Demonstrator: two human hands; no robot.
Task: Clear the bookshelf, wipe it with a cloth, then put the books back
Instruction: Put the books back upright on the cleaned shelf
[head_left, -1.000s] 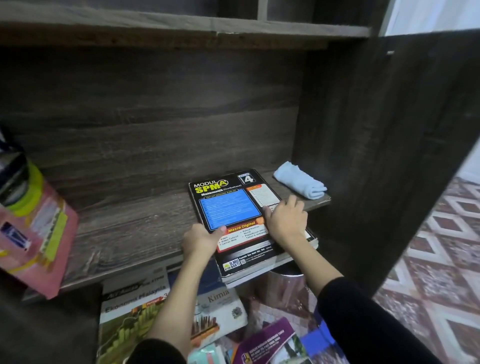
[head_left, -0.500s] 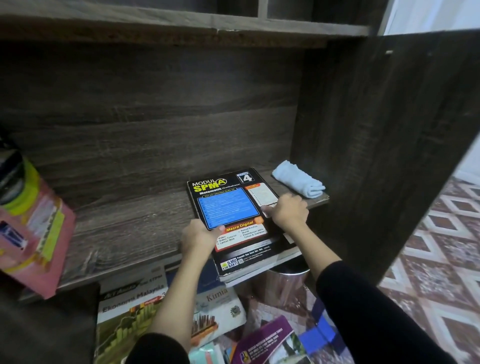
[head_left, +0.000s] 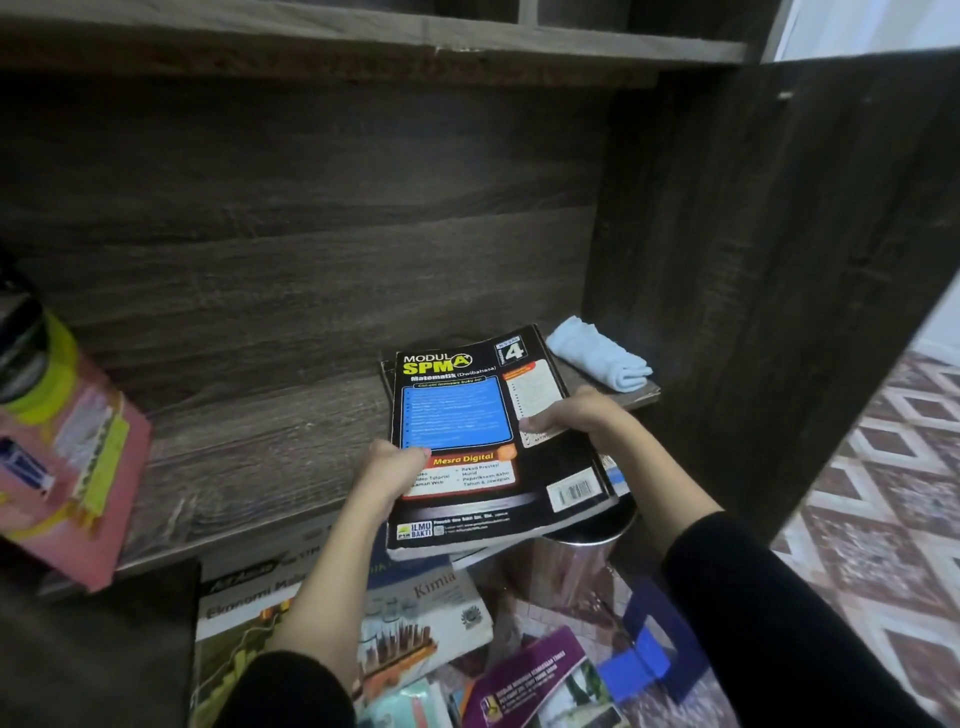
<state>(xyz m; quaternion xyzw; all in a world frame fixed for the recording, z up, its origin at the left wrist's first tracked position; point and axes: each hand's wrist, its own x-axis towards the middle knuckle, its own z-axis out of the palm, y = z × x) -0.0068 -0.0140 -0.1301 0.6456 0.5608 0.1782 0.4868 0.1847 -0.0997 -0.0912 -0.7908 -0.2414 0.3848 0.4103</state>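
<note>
Two hands hold one book: the left hand (head_left: 390, 470) grips its left long edge, thumb on the cover and fingers curled beneath, while the right hand (head_left: 577, 415) clasps the right long edge the same way. This black glossy paperback workbook (head_left: 457, 410) lies cover up over the right part of the dark wood-grain shelf board (head_left: 249, 457), its long axis running from the person toward the back panel, title end farthest away, near end jutting past the shelf's front edge. Its cover reads "MODUL SPM", "Matematik (Dwibahasa)", a boxed "4", "Mesra Digital" and "ILMU BAKTI", with a barcode at the near right corner. Another book's edge (head_left: 615, 475) shows just beneath it. A folded pale blue cloth (head_left: 600, 360) sits beside the far right corner, on the shelf. On the floor below lie a white "Kimia" textbook (head_left: 441, 605) and an "Ekonomi" textbook (head_left: 234, 618).
</note>
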